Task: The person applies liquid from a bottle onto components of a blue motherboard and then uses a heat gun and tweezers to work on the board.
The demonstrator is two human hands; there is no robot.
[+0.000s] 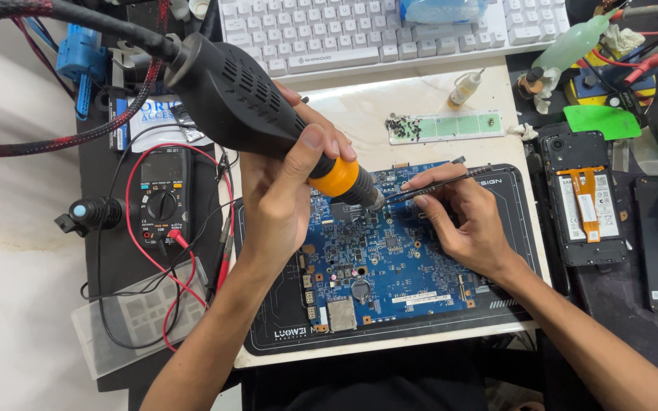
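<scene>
Centre of the frame: I see a blue circuit board lying flat on a black mat. My left hand comes in from the lower left, forearm angled up, fingers wrapped tight round a black hot-air handpiece with an orange collar; its nozzle tilts down to the board's upper middle. My right hand enters from the lower right, heel resting on the board, fingers pinched shut on thin tweezers whose tips meet the board just beside the nozzle. Left of the mat sits a multimeter with red leads. Upper frame holds a white keyboard; an opened phone lies at right.
</scene>
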